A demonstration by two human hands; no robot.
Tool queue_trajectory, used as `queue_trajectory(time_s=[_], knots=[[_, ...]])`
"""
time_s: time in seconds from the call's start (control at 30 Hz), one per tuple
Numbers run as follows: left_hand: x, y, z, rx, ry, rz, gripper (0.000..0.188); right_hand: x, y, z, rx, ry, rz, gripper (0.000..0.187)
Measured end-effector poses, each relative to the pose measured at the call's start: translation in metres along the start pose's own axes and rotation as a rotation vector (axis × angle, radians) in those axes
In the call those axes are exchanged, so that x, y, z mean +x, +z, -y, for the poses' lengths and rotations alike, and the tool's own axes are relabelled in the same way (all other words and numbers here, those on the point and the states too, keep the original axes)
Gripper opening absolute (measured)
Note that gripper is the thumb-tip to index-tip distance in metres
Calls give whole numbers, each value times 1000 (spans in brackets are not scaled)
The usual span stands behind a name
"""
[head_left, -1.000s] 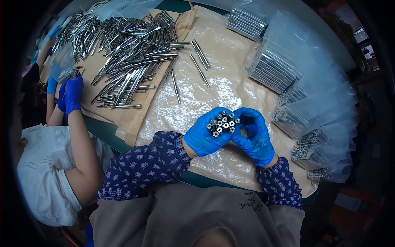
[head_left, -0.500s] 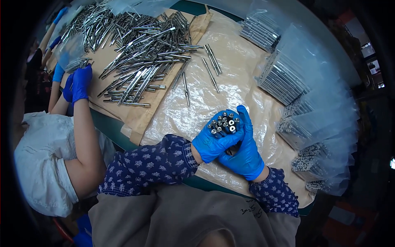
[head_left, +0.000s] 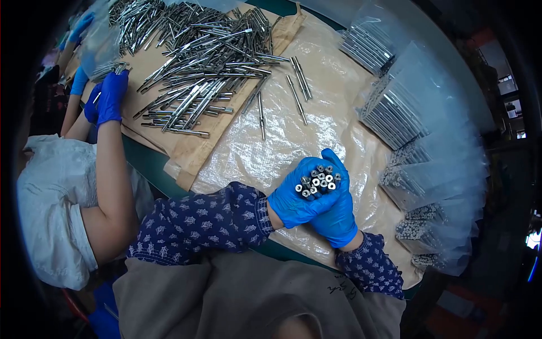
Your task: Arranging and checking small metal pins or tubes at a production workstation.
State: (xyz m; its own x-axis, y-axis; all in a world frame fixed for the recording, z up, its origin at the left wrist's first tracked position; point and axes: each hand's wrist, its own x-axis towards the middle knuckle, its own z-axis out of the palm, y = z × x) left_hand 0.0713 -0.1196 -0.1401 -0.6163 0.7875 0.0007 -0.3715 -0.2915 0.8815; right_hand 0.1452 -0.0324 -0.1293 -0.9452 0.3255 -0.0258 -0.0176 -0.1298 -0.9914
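Both my hands, in light blue gloves, are closed around a bundle of metal rods (head_left: pixel 319 182). The round rod ends, some with holes in the middle, face up toward me; the rods' length is hidden by my fingers. My left hand (head_left: pixel 296 200) wraps the bundle from the left. From the right, my right hand (head_left: pixel 337 214) presses against it, its fingers partly behind the bundle. Beyond my hands, a few loose rods (head_left: pixel 297 100) lie on the plastic-covered brown sheet (head_left: pixel 237 155).
A large heap of metal rods (head_left: pixel 209 62) covers brown paper at the back left. Along the right stand several clear plastic bags (head_left: pixel 403 110) filled with rods. At the left, a co-worker's dark blue gloved hands (head_left: pixel 113 99) hold rods; another person's gloved hand (head_left: pixel 83 25) shows farther back.
My hands have drawn tighter together around the bundle, and the rod ends have shifted slightly right and down. The view has also shifted a little.
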Motion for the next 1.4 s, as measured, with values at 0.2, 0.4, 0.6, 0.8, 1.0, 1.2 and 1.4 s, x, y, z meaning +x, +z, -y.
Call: queue_trajectory(time_s=[0.2, 0.4, 0.6, 0.8, 1.0, 1.2, 1.4], knots=[[1, 1, 2, 251, 167, -11, 35, 0, -5, -1, -169, -102, 62, 72], [-1, 0, 6, 292, 242, -60, 35, 5, -1, 11, 203, 75, 49, 42], [5, -2, 3, 393, 325, -28, 46, -2, -14, -14, 458, 64, 74, 38], [9, -1, -11, 699, 560, -22, 44, -6, -19, -8, -456, -26, 7, 49], [4, 2, -12, 733, 570, 56, 46, -11, -38, -23, -729, -332, 193, 45], [1, 3, -8, 683, 550, 60, 49, -13, -32, -15, -587, -299, 235, 44], [1, 0, -4, 677, 515, 67, 48, -22, -32, -30, -366, -177, 159, 51]])
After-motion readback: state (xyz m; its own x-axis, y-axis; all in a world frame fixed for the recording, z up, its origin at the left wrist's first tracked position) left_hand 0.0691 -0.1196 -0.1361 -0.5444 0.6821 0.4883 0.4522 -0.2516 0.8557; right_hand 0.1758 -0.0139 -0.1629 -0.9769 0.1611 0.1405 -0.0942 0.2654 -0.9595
